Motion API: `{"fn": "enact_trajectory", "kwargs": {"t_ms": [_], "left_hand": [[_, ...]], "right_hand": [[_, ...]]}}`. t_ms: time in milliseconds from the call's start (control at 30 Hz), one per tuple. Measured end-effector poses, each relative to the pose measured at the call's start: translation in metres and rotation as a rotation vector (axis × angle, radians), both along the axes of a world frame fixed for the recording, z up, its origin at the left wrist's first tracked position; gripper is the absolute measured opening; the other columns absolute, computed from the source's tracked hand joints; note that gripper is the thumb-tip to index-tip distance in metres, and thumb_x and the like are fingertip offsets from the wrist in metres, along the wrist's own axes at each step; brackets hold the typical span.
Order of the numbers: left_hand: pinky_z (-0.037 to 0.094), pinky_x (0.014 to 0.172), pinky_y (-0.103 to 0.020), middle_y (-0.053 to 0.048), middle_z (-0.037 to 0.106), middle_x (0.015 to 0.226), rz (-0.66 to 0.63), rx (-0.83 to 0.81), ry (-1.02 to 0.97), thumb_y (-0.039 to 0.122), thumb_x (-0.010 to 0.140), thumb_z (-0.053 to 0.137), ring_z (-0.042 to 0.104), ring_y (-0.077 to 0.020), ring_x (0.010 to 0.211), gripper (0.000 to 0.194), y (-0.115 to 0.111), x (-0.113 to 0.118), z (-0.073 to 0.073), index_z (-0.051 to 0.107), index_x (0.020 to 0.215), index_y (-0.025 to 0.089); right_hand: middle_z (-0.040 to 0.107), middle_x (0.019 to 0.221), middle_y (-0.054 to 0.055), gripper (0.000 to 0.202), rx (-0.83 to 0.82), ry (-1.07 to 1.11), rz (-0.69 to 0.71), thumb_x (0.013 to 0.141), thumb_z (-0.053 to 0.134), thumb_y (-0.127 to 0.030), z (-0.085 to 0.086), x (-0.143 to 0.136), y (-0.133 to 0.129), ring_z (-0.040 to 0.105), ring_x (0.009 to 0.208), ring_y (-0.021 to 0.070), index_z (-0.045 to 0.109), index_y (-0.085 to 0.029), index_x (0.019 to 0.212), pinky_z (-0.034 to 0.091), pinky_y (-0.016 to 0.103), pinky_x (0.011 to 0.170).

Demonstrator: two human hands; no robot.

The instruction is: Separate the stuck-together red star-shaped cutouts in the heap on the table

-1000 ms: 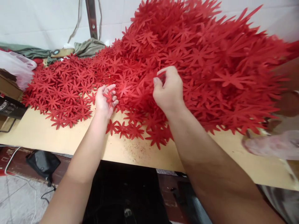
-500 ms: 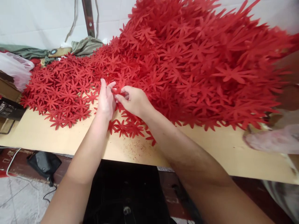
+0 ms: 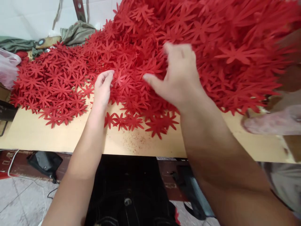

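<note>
A large heap of red flower-shaped cutouts (image 3: 145, 59) with narrow pointed petals covers much of the tabletop. At the heap's near edge, my left hand (image 3: 102, 86) is closed, with thumb and fingers pinched together. Red cutouts lie right behind its fingertips, so what it holds, if anything, cannot be made out. My right hand (image 3: 181, 73) hovers over the heap's middle, smeared by motion. Its thumb stands well apart from the fingers, and nothing shows in it. A few separate red cutouts (image 3: 134, 121) lie in front of the heap, between my forearms.
The pale wooden tabletop (image 3: 58, 138) shows along the front, with reddish crumbs (image 3: 136, 142) on it. Grey-green cloth (image 3: 77, 33) lies by the wall. A plastic bag (image 3: 8, 67) is at the left, a pinkish bag (image 3: 272, 121) at the right. A black pouch (image 3: 44, 163) sits below the table edge.
My right hand has left the left hand, moved right and farther over the heap, and spread its thumb. My left hand's fingers have drawn together. The view has shifted slightly.
</note>
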State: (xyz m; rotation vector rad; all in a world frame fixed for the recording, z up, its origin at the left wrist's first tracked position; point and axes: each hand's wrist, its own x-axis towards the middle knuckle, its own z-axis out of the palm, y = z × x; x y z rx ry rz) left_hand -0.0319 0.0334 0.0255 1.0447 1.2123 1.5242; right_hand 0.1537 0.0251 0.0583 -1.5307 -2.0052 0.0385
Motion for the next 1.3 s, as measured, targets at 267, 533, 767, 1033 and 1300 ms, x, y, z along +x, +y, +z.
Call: {"fn": "enact_trajectory", "kwargs": {"t_ms": [267, 533, 767, 1033, 1300], "left_hand": [[0.042, 0.067, -0.022, 0.0, 0.059, 0.075, -0.03, 0.002, 0.018, 0.019, 0.082, 0.06, 0.056, -0.0107, 0.073, 0.007, -0.004, 0.005, 0.006, 0.062, 0.075, 0.018], [0.044, 0.072, -0.022, 0.0, 0.062, 0.072, -0.192, 0.037, 0.063, 0.029, 0.08, 0.064, 0.058, -0.0107, 0.075, 0.013, -0.013, 0.008, 0.01, 0.065, 0.073, 0.018], [0.045, 0.084, -0.026, -0.001, 0.067, 0.09, -0.574, 0.001, 0.042, 0.038, 0.068, 0.075, 0.061, -0.0136, 0.089, 0.028, -0.026, 0.017, 0.01, 0.067, 0.086, 0.018], [0.045, 0.069, -0.022, 0.003, 0.06, 0.064, -0.451, 0.034, 0.015, 0.032, 0.069, 0.074, 0.055, -0.0072, 0.062, 0.021, -0.016, 0.02, 0.001, 0.061, 0.069, 0.016], [0.041, 0.064, -0.02, 0.005, 0.056, 0.058, -0.381, 0.041, 0.045, 0.034, 0.076, 0.069, 0.05, -0.0062, 0.057, 0.024, -0.016, 0.022, 0.002, 0.057, 0.064, 0.016]], "right_hand": [[0.065, 0.099, 0.017, 0.025, -0.182, -0.371, 0.545, 0.08, 0.053, -0.011, -0.042, -0.012, -0.086, 0.057, 0.091, 0.0267, 0.068, -0.009, 0.1, 0.049, 0.041, 0.081], [0.065, 0.082, 0.008, 0.015, -0.094, 0.149, 0.284, 0.084, 0.049, -0.022, -0.025, -0.006, -0.049, 0.059, 0.073, 0.0189, 0.064, -0.019, 0.083, 0.047, 0.033, 0.068], [0.048, 0.057, -0.002, 0.019, -0.082, 0.415, 0.123, 0.083, 0.052, -0.033, -0.02, -0.008, -0.022, 0.043, 0.053, 0.0127, 0.048, -0.022, 0.069, 0.037, 0.029, 0.055], [0.03, 0.052, -0.004, 0.036, -0.07, 0.499, 0.083, 0.085, 0.051, -0.041, -0.024, -0.013, -0.006, 0.029, 0.049, 0.01, 0.033, -0.023, 0.06, 0.028, 0.027, 0.049], [0.031, 0.052, -0.005, 0.038, -0.106, 0.477, 0.177, 0.083, 0.051, -0.042, -0.021, -0.018, -0.007, 0.03, 0.05, 0.0091, 0.033, -0.022, 0.057, 0.027, 0.027, 0.05]]}}
